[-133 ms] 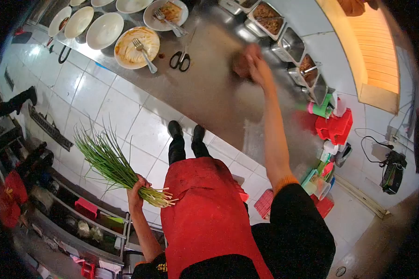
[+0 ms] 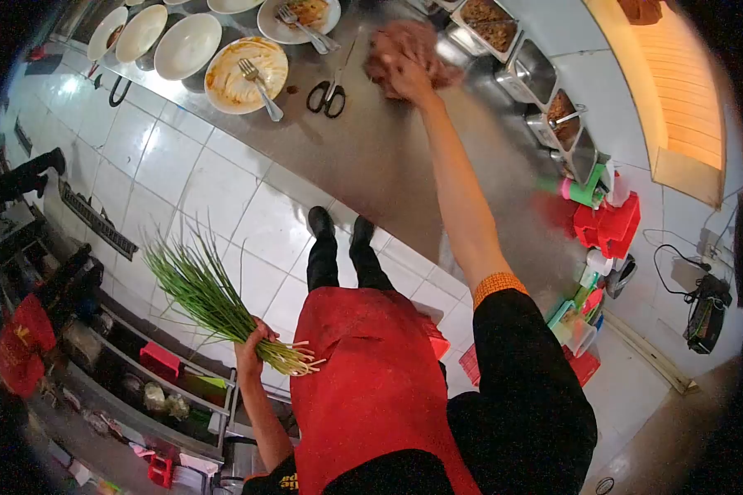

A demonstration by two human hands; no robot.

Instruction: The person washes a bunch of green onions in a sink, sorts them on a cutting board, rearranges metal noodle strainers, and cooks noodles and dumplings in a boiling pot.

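My left hand (image 2: 252, 350) is closed round a bunch of spring onions (image 2: 200, 295), gripping it near the pale root ends beside my red apron. The long green tops fan out to the upper left over the floor. Out at the end of my stretched arm, my right hand (image 2: 409, 81) grips a crumpled reddish-brown cloth (image 2: 404, 41) against the steel counter (image 2: 479, 157). Black-handled scissors (image 2: 328, 97) lie on the counter left of the cloth. Near them sits a sauce-smeared plate (image 2: 221, 92) with a fork (image 2: 260, 89) on it.
Several white bowls (image 2: 187, 47) and another dirty plate (image 2: 326, 16) stand at the counter's far left. Steel food containers (image 2: 530, 74) line the wall side, with red baskets (image 2: 609, 224) beyond. Behind, on the left, are low shelves (image 2: 132, 346) and a person's dark-clad leg (image 2: 25, 177).
My right hand has moved left and farther away across the counter with the cloth, towards the scissors and plates. My left hand still holds the spring onions; the whole view has shifted slightly.
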